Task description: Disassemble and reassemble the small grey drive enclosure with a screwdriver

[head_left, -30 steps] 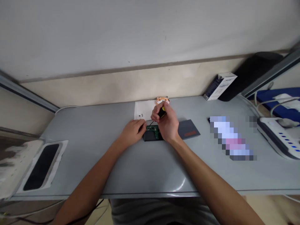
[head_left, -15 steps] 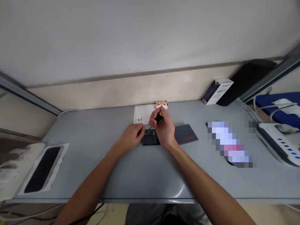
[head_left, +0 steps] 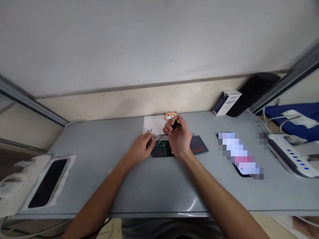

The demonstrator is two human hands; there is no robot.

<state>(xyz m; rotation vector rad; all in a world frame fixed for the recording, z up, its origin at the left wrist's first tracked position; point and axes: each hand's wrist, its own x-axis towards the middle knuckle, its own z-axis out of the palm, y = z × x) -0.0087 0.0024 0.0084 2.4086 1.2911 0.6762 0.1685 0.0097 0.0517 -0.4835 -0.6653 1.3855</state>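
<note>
My right hand (head_left: 179,137) is closed around the black and yellow handle of a screwdriver (head_left: 175,125). Its thin shaft slants down to the left, with the tip close to my left fingertips. Beneath lies a dark electronic device, an open case with a green circuit board (head_left: 163,146). My left hand (head_left: 141,146) grips the left end of that case between thumb and fingers. Part of the device is hidden behind my right hand. A dark grey flat panel (head_left: 198,145) with a reddish mark lies to the right of my right wrist.
Behind my hands lies white paper (head_left: 156,124) with several tiny dark pieces, and an orange-and-white animal-face item (head_left: 170,115). To the right are a blurred-out phone (head_left: 240,154), a power strip (head_left: 290,156), a box (head_left: 226,102) and a black cylinder (head_left: 254,94). Another dark phone-like slab (head_left: 48,182) lies left.
My right hand has drawn the screwdriver slightly right and tilted it, so more of its shaft shows. My left hand stays at the device's left end. The camera view has shifted a little.
</note>
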